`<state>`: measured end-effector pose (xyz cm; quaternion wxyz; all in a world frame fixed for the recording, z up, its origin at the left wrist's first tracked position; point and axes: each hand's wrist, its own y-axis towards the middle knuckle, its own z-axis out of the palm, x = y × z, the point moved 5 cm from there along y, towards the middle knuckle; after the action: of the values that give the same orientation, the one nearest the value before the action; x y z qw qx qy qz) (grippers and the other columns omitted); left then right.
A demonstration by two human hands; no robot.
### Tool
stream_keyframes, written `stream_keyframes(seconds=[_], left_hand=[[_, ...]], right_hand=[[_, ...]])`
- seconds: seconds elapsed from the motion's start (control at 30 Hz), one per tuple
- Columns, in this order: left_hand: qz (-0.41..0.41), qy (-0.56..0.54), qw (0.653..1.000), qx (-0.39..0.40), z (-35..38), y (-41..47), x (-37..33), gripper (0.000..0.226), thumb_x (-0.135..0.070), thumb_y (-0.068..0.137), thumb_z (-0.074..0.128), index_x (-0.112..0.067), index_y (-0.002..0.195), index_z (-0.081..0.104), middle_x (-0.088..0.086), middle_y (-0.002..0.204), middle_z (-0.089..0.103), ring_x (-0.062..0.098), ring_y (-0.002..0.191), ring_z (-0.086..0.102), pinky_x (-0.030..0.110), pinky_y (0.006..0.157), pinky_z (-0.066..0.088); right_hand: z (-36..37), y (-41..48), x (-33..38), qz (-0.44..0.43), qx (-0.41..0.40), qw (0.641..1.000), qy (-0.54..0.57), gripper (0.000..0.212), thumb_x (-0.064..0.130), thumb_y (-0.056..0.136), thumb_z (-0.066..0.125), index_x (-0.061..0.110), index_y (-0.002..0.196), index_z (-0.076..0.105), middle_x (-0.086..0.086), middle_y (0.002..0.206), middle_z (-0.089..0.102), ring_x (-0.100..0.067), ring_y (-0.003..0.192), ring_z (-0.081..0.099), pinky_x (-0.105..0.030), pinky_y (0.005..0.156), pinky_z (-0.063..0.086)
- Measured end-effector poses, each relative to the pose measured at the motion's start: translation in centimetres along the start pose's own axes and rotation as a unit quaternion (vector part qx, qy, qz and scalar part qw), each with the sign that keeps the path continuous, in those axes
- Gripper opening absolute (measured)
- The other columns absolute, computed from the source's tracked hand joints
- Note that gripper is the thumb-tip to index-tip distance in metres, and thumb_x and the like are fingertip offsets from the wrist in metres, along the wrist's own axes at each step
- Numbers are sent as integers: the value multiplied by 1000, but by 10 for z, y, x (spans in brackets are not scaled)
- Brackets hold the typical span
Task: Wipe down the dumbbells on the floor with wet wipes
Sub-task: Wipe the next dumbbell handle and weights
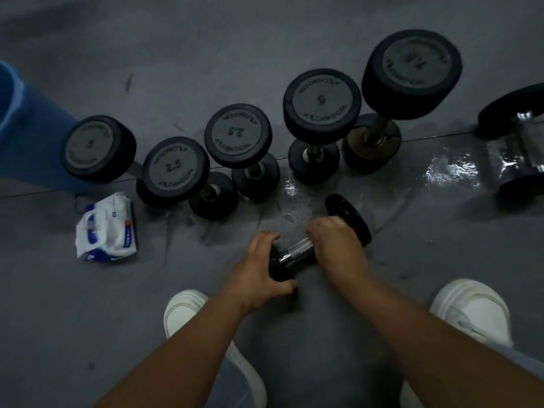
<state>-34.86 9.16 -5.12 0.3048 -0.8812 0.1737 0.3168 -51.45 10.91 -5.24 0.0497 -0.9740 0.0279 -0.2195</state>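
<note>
A small black dumbbell (pixel 300 249) with a knurled metal handle lies on its side on the grey floor in front of me. My left hand (pixel 260 270) grips its near weight head, fingers curled round the rim. My right hand (pixel 338 245) is curled over the handle by the far head; no wipe shows under it. Several black dumbbells stand upright on end in a row behind, among them two marked 2.5 (pixel 176 168) (pixel 238 136) and one marked 5 (pixel 321 102). A white and blue pack of wet wipes (pixel 107 229) lies at the left.
Wet patches (pixel 453 169) shine on the floor to the right and behind the held dumbbell. Another dumbbell (pixel 518 142) lies on its side at the right edge. A blue bin (pixel 26 119) stands at the far left. My white shoes (pixel 184 312) (pixel 474 309) flank my arms.
</note>
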Motion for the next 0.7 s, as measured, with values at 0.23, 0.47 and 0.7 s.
stream_keyframes(seconds=[0.23, 0.47, 0.7], left_hand=[[-34, -31, 999, 9, -4, 5, 4, 112, -46, 55, 81, -30, 149, 22, -7, 156, 16, 11, 137, 32, 19, 106, 30], [-24, 109, 991, -79, 9, -9, -12, 112, -57, 63, 76, -27, 152, 16, 1, 158, 10, 24, 143, 25, 40, 113, 36], [5, 203, 975, 87, -4, 3, -19, 126, -62, 57, 84, -18, 154, 17, 4, 154, 29, 21, 137, 37, 28, 110, 33]], right_hand=[[5, 2, 20, -79, 74, 991, -74, 21, 25, 77, 55, 25, 96, 66, 4, 97, 65, -21, 100, 59, -39, 93, 36], [2, 21, 17, -67, 190, 964, -173, 27, 24, 94, 42, 30, 116, 57, -1, 122, 58, -23, 122, 48, -48, 111, 21], [-14, 13, 3, -75, 378, 920, -72, 23, 17, 82, 60, 27, 102, 63, -5, 108, 64, -26, 101, 61, -32, 81, 48]])
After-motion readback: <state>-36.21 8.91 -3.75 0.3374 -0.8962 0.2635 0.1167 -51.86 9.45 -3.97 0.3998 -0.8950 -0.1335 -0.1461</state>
